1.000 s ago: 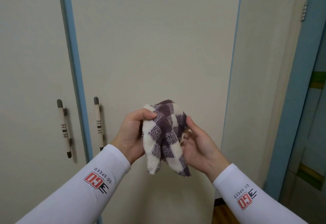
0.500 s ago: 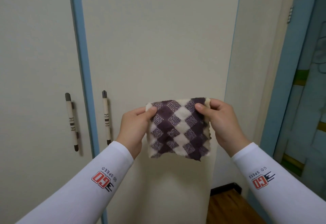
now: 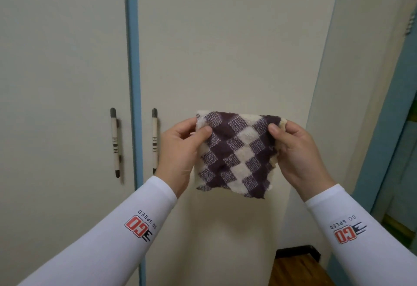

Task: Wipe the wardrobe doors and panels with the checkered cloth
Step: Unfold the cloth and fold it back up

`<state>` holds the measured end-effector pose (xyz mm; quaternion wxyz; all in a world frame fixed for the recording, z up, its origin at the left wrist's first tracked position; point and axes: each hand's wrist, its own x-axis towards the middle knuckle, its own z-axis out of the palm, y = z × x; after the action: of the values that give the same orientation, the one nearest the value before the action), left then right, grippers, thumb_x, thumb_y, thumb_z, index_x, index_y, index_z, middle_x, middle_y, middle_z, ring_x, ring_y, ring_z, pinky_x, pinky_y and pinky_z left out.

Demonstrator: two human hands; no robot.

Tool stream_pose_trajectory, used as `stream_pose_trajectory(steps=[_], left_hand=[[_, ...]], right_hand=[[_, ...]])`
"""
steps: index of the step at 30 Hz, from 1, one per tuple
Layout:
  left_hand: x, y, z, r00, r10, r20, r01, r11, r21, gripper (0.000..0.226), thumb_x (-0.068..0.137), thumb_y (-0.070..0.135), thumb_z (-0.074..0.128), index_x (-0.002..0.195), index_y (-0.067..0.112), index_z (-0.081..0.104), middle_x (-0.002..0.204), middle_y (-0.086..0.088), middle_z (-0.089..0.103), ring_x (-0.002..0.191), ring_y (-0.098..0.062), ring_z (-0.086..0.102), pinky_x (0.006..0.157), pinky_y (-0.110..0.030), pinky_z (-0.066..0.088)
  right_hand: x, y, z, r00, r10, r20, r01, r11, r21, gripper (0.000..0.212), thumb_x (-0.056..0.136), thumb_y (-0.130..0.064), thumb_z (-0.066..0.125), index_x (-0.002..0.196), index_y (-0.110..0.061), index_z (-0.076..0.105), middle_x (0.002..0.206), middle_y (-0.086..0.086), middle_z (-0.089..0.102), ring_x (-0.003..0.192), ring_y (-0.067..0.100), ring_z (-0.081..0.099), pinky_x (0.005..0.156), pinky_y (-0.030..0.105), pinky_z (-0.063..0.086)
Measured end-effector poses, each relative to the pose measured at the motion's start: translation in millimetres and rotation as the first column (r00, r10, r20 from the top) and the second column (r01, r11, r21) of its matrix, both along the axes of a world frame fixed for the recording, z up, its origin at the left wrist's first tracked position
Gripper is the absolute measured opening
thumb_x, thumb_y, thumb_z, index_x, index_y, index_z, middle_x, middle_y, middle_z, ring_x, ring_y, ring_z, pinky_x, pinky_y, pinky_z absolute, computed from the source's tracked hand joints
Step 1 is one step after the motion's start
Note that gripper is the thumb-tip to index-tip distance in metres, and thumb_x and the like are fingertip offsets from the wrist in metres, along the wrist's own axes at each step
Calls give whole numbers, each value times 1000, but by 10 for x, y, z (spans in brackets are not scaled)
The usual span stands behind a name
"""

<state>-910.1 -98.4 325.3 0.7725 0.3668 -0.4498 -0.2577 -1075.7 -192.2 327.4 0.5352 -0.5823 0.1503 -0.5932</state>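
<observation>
Wardrobe doors (image 3: 225, 49) behind; left hand (image 3: 180, 152), right hand (image 3: 300, 155) stretch checkered cloth (image 3: 234, 152) horizontally.

Right wardrobe door (image 3: 225, 49) is broad and flat up top, free to sweep. Left handle (image 3: 115, 142) and right handle (image 3: 154, 132) jut out upright either side of blue strip (image 3: 133, 60). Wall (image 3: 334, 82) boxes in the door's right edge.

Both arms wear white sleeves (image 3: 117, 236) bearing red-and-black "GO SPEED" logos (image 3: 140, 229).
</observation>
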Motion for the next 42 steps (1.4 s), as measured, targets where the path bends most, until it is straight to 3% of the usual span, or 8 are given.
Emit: stream_pose_trajectory(steps=[3, 8, 13, 21, 28, 31, 36, 42], left_hand=[[53, 110, 14, 991, 48, 123, -38, 996, -82, 22, 77, 2, 69, 97, 13, 69, 82, 3, 73, 74, -10, 66, 65, -23, 55], [279, 244, 4, 939, 166, 302, -155, 986, -59, 68, 68, 17, 69, 131, 27, 46, 122, 3, 61, 105, -10, 62, 92, -37, 51], [793, 545, -81, 918, 144, 369, -155, 988, -1, 76, 70, 16, 68, 139, 27, 38, 127, 3, 58, 112, -13, 59, 97, -45, 47], [2217, 1652, -371, 877, 122, 464, -200, 972, 123, 82, 69, 20, 70, 141, 33, 33, 125, 10, 60, 109, -8, 60, 96, -41, 48], [3475, 2554, -440, 850, 140, 507, -253, 954, 161, 80, 75, 10, 73, 141, 33, 34, 125, 11, 60, 109, -7, 60, 98, -42, 47], [3956, 2812, -534, 855, 151, 495, -268, 947, 174, 83, 68, 23, 72, 141, 35, 33, 125, 12, 59, 111, -8, 59, 98, -43, 46], [4760, 3038, -752, 867, 224, 445, -344, 916, 208, 88, 60, 33, 74, 139, 37, 36, 122, 13, 62, 109, -9, 61, 97, -44, 46], [5816, 3119, -1005, 839, 312, 445, -448, 860, 242, 82, 66, 26, 71, 139, 38, 36, 123, 13, 61, 108, -7, 61, 96, -44, 48]], right_hand=[[102, 53, 27, 995, 100, -20, -101, 991, -87, 19, 84, -2, 55, 98, -13, 60, 82, -6, 71, 77, 8, 65, 67, 20, 52], [372, 194, -7, 975, 136, -176, -175, 959, -225, 72, 66, 3, 63, 128, -24, 40, 117, -4, 63, 110, 15, 60, 89, 29, 50], [775, 487, -86, 966, 148, -213, -200, 948, -247, 68, 66, 4, 63, 123, -25, 43, 112, -11, 66, 108, 9, 61, 84, 22, 50], [2178, 1425, -434, 944, 176, -279, -237, 950, -203, 64, 71, 5, 69, 119, -30, 46, 114, -13, 64, 109, 6, 60, 89, 22, 49], [3493, 2366, -656, 952, 209, -222, -245, 958, -147, 62, 82, 15, 56, 126, -24, 40, 120, -7, 59, 106, 2, 60, 82, 15, 48], [3972, 2621, -718, 944, 229, -238, -265, 955, -132, 59, 84, 17, 51, 127, -21, 37, 117, -7, 59, 101, -2, 61, 81, 13, 47], [4800, 2861, -877, 934, 195, -298, -250, 955, -158, 66, 87, 14, 48, 140, -20, 26, 138, 0, 47, 123, 5, 47, 103, 20, 38], [5971, 3007, -1144, 921, 149, -359, -239, 946, -219, 64, 87, 10, 52, 126, -37, 33, 109, -37, 56, 106, -17, 51, 89, 4, 37]])
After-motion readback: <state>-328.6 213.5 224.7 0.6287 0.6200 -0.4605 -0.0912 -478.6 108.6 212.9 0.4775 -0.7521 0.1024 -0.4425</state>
